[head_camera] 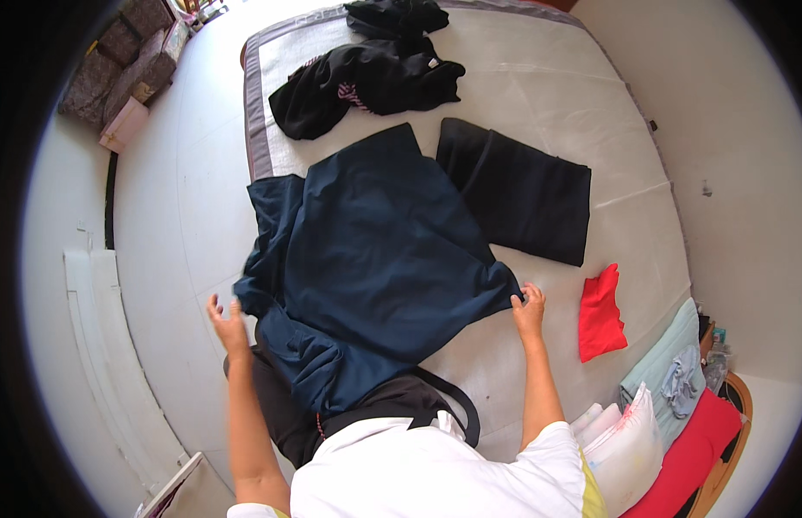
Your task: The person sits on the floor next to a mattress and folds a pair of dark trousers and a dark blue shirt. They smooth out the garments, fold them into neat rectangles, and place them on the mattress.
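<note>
A dark blue garment (375, 239) lies spread over the bed's near left part and across my lap, its left side bunched. My right hand (529, 309) pinches the garment's right corner between thumb and fingers. Beside the garment's bunched left edge is my left hand (229, 324), fingers apart, with nothing in it. A folded black cloth (524, 188) lies to the right, partly against the blue garment. Beyond them lies a crumpled black garment (388, 78) with a striped pink part. A small folded red cloth (600, 314) rests farther right.
More black clothing (398, 16) lies at the bed's far end. Pillows (624, 447), a pale green folded cloth (666, 375) and a long red cloth (689, 453) are at the near right. A wall runs along the bed's right side; floor (200, 194) shows on the left.
</note>
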{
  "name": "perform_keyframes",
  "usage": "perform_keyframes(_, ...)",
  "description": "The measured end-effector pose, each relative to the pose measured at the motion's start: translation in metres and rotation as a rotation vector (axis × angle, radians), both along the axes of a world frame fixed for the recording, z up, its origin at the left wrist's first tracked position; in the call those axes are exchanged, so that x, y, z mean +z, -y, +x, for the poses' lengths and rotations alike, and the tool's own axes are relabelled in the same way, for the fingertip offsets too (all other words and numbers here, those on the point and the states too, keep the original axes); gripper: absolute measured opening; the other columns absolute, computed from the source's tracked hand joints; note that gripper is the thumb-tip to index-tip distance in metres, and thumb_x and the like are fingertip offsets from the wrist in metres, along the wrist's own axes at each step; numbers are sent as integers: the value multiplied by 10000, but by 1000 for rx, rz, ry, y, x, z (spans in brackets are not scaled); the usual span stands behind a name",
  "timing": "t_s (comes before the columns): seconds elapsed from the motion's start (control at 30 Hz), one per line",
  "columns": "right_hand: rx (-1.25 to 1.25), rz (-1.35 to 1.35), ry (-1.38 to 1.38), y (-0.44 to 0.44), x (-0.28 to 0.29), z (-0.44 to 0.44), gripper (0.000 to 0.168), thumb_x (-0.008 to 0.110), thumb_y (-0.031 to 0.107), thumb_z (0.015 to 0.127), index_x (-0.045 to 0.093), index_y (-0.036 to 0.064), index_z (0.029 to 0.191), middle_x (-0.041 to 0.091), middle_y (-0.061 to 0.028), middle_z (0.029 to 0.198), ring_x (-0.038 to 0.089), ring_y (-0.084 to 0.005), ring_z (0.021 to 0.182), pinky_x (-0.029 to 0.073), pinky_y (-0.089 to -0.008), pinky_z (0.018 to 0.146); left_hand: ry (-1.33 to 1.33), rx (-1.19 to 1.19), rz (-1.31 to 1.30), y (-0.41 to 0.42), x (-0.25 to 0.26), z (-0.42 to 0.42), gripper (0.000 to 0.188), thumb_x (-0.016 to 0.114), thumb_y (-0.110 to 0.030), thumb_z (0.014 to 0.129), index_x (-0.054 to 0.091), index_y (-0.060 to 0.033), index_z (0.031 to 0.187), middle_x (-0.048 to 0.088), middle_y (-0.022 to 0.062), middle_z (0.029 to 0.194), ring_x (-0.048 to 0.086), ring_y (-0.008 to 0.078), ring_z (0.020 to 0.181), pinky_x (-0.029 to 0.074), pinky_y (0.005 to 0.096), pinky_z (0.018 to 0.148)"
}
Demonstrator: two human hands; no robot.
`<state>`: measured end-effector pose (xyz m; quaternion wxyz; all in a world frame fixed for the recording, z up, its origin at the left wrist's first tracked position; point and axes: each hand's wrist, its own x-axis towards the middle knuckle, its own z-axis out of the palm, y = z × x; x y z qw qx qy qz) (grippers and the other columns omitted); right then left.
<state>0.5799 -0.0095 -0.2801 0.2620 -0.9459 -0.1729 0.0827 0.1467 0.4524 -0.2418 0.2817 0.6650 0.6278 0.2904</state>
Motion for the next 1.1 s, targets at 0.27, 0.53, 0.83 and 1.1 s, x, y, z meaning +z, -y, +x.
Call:
perform_keyframes(0.27,-163,602,-361,-17,56,1,140,709,77,864,652,10,974,678,-83,1107,628,-148,900,497,-288,827,-483,-968,-189,166,93,39,714,836,-289,701,522,-42,1292,494,174,1411,398,353,1372,276,473,1108)
perform_keyframes(0.53,-132,868,-398,-53,123,22,105,737,86,883,640,51,906,615,31,836,533,-38,788,406,-171,748,516,-295,-644,149,114,-32,123,592,-47,958,622,-32,1076,667,26,1054,614,115,962,490,302,875)
perform_keyframes(0.83,-195,794,-670,-109,100,38,137,746,112,873,648,74,962,632,18,761,542,-63,549,434,-203,515,967,381,-614,186,105,-148,289,627,-200,957,570,-40,1192,662,98,1158,648,207,1025,522,346,888)
perform_keyframes(1.1,-283,780,-885,-148,61,66,220,730,78,877,628,100,1071,620,25,774,547,-66,544,454,-207,507,1082,612,-627,187,73,-157,317,645,-170,947,571,12,1195,650,131,1176,636,214,1050,530,370,924)
